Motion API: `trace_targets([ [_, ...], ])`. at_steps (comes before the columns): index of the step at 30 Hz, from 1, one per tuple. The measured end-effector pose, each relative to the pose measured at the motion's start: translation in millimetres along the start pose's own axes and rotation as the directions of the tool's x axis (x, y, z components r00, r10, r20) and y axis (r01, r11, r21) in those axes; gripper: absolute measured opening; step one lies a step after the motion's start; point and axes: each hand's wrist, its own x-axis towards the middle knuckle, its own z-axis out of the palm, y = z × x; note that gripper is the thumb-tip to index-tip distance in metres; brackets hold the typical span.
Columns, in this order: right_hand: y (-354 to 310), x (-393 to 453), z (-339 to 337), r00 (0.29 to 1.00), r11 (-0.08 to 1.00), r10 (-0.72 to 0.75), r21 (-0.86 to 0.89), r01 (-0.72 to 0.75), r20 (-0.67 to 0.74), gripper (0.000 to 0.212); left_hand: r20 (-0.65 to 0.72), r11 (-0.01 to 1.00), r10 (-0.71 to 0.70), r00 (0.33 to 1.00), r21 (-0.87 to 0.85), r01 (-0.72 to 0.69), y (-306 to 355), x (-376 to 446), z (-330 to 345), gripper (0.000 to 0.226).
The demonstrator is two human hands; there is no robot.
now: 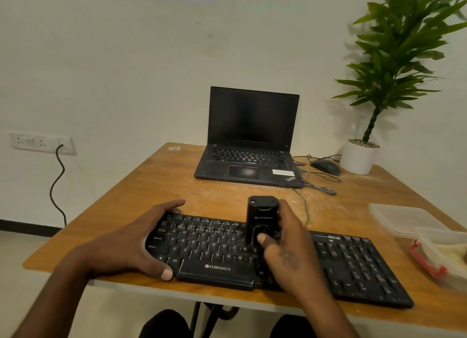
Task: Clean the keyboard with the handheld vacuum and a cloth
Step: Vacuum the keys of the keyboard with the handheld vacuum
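Right fingers (262, 238): curled around the handheld vacuum (262, 219), thumb on its front face — a hard, smooth black body held upright over the middle keys.
Left fingers (174, 206): wrapped over the far edge of the keyboard (353, 262), thumb at the near edge, pinning its left end.
Keyboard: flat, black matte plastic with raised keys, lying on the table (177, 183) along its near edge.
Risk: the keyboard could slide off that edge if the left hand (141, 239) lets go; hard pressure from the nozzle could likely pop a keycap.
Table: worn wood-grain top, pale streaks.
Cloth: cannot tell — perhaps inside the clear plastic box (439, 252) to the right.
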Motion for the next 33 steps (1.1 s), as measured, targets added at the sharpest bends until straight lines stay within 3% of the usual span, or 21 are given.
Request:
trace_targets([
  [4, -1.1, 4.6, 3.2, 0.998, 0.999, -0.031, 0.016, 0.03, 0.06, 0.047, 0.012, 1.0, -0.001, 1.0, -0.007, 0.001, -1.3, 0.3, -0.6, 0.126],
  [12, 16.9, 0.7, -31.8, 0.996, 0.995, -0.092, 0.026, 0.092, 0.009, 0.045, 0.017, 1.0, 0.012, 1.0, -0.018, -0.012, -5.2, 1.6, -0.6, 0.126],
  [17, 11.4, 9.0, -14.9, 0.987, 0.979, -0.142, 0.158, 0.129, 0.079, 0.042, 0.012, 1.0, 0.007, 1.0, -0.017, -0.007, -1.6, 0.9, 0.4, 0.126],
  [28, 21.7, 21.1, -32.0, 0.987, 0.937, -0.002, 0.345, -0.053, 0.159, 0.037, 0.018, 1.0, 0.007, 1.0, -0.019, -0.006, -2.9, 1.1, 1.1, 0.126],
  [33, 13.5, 21.5, -18.8, 0.982, 0.947, -0.054, 0.322, -0.008, 0.182, 0.043, 0.016, 1.0, 0.01, 1.0, -0.023, -0.01, -2.8, 1.8, 0.3, 0.126],
])
